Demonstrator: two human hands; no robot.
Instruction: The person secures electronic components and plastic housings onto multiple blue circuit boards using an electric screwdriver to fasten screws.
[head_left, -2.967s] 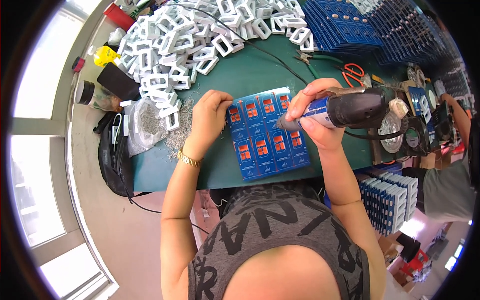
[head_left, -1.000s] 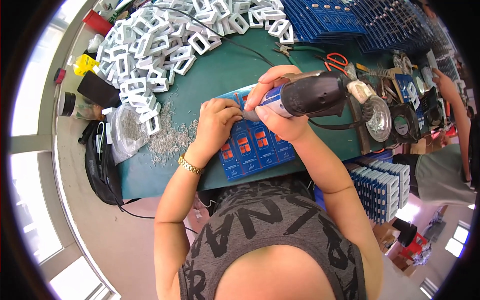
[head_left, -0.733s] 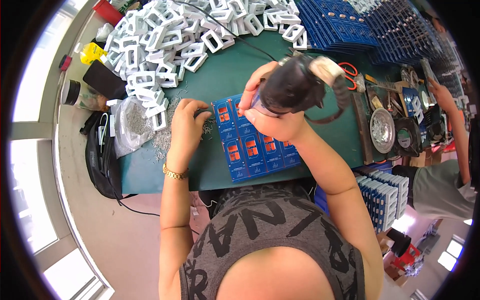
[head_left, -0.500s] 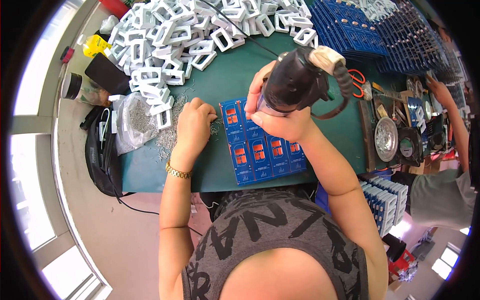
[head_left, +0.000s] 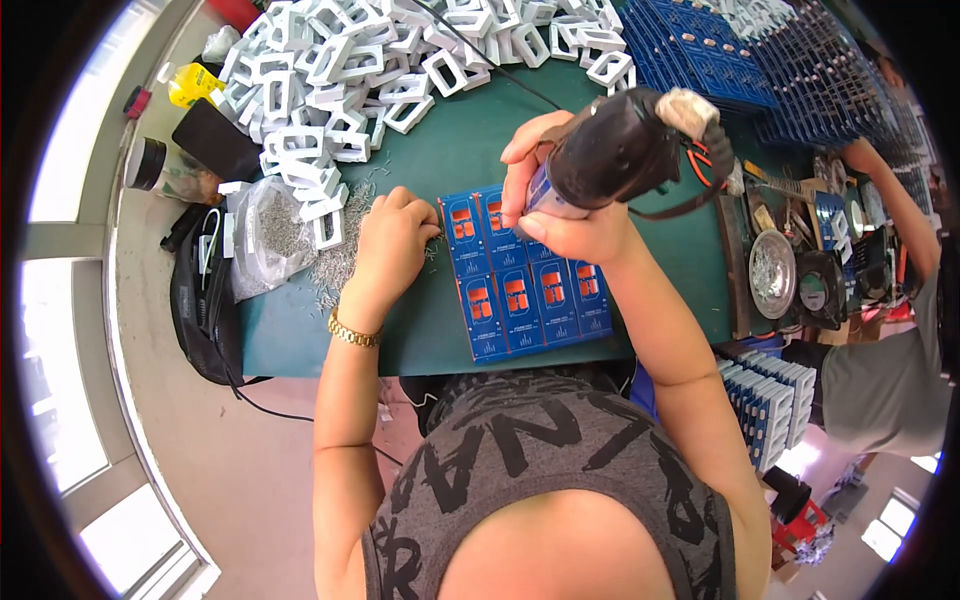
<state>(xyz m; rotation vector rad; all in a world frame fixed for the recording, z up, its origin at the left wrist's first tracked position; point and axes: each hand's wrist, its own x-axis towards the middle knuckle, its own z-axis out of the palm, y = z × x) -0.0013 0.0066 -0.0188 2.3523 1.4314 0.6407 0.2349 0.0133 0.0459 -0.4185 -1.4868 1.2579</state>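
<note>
My right hand (head_left: 580, 222) is wrapped round a black electric screwdriver (head_left: 612, 155), held tilted above the blue panel; its tip is hidden. Under it lies the blue panel (head_left: 502, 343) of joined circuit boards, with orange cut-outs in two rows. My hand and the tool cover its upper right part. My left hand (head_left: 393, 240), with a gold bracelet at the wrist, rests beside the panel's left edge. Its fingers are curled in together, and whatever they may hold is too small to see. Loose small screws (head_left: 340, 262) are scattered beside this hand.
White plastic frames (head_left: 350, 60) are heaped at the back left. A bag of screws (head_left: 272, 235) lies left. Blue board stacks (head_left: 700, 55) stand back right, near a metal dish (head_left: 771, 275). A co-worker's arm (head_left: 900, 210) reaches in at far right.
My right hand and the screwdriver have shifted a little to the right, baring more of the panel's upper row. My left hand stays almost where it was.
</note>
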